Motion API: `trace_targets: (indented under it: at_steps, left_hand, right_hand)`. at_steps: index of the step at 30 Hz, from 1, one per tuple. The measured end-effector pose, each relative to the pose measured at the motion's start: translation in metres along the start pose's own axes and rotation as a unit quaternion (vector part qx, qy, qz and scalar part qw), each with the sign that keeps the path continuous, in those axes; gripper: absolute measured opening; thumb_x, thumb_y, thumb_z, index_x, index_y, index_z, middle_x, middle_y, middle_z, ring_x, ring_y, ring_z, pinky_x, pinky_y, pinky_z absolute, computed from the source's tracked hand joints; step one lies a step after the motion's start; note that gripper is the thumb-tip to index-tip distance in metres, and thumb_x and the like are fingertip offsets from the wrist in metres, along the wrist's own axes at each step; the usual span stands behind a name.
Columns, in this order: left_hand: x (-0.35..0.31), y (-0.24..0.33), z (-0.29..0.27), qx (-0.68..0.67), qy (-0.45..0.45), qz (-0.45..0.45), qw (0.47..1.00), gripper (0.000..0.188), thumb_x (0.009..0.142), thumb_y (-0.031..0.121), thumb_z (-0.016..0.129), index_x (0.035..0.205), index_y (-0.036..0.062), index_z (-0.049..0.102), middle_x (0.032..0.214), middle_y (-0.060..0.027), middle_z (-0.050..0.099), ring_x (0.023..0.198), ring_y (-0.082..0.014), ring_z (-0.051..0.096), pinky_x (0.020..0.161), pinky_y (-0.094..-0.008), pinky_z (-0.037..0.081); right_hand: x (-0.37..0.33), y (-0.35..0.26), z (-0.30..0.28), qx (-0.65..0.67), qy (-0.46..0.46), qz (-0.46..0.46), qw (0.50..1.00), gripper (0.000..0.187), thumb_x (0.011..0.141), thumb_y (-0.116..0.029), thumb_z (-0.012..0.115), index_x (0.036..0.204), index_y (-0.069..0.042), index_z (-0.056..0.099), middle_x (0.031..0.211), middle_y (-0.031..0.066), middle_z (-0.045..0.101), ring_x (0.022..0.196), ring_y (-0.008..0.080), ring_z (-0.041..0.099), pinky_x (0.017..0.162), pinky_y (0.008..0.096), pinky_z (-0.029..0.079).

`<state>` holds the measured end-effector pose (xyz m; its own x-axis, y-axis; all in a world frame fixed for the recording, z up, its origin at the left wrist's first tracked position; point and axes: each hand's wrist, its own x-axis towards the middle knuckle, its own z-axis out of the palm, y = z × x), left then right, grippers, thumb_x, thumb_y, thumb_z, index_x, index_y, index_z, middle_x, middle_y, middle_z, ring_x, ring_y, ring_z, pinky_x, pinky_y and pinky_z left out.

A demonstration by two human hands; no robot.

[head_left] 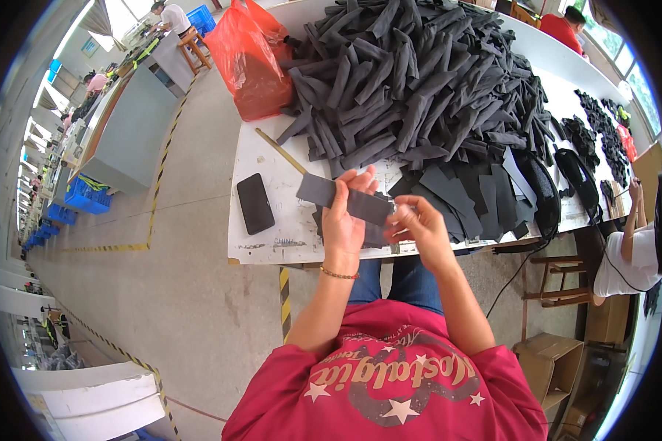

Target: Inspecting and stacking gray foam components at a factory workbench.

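A flat dark grey strip (315, 189), which looks like fabric or thin board, is held above the near edge of the table. My left hand (342, 229) grips it, thumb across the top and the other fingers beneath. At its right end my right hand (424, 229) pinches with thumb and forefinger, slightly blurred. More flat dark grey pieces (449, 195) lie just beyond and to the right of my right hand. A big heap of dark grey folded sleeve-like pieces (412, 81) covers the far part of the table.
On the white table (287, 246) lie a black phone (255, 203) and a yellowish ruler-like strip (279, 151). A red plastic bag (250, 66) stands at the far left corner. Black curved items (541, 195) lie rightward, near a co-worker's arm (635, 206) and a wooden stool (559, 283).
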<state>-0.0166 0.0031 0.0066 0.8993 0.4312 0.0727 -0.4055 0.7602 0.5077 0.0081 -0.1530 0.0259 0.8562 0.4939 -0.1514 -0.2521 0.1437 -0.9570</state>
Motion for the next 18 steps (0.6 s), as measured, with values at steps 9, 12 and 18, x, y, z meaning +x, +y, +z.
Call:
trace_targets:
  at_steps: [9, 12, 18]
  left_hand:
    - [-0.009, 0.016, -0.002, 0.017, 0.057, 0.018, 0.998, 0.032, 0.097, 0.027, 0.057, 0.117, 0.0021, 0.055, 0.098, -0.0125, 0.068, 0.108, -0.0296, 0.061, 0.093, -0.0455, 0.050]
    - [-0.007, 0.032, -0.027, 0.043, 0.076, 0.037, 0.996, 0.023, 0.093, 0.021, 0.063, 0.106, 0.0023, 0.062, 0.092, -0.0121, 0.068, 0.093, -0.0278, 0.066, 0.084, -0.0437, 0.055]
    - [-0.013, 0.040, -0.054, 0.037, 0.074, 0.018, 0.996, 0.019, 0.091, 0.019, 0.066, 0.097, 0.0009, 0.065, 0.091, -0.0130, 0.069, 0.086, -0.0277, 0.068, 0.080, -0.0424, 0.056]
  right_hand:
    - [0.002, 0.013, 0.019, -0.228, 0.115, -0.259, 0.931, 0.007, 0.084, -0.002, 0.069, 0.088, 0.001, 0.065, 0.077, 0.0068, 0.064, 0.068, 0.0142, 0.061, 0.064, 0.0278, 0.049]
    - [-0.001, 0.004, 0.017, -0.308, 0.098, -0.379, 0.867, 0.012, 0.077, 0.004, 0.071, 0.087, -0.001, 0.065, 0.081, 0.0090, 0.064, 0.070, 0.0230, 0.061, 0.063, 0.0292, 0.049]
    - [-0.004, 0.012, 0.017, -0.280, 0.040, -0.317, 0.905, 0.008, 0.081, 0.001, 0.070, 0.087, -0.001, 0.066, 0.080, 0.0067, 0.064, 0.069, 0.0173, 0.059, 0.061, 0.0282, 0.047]
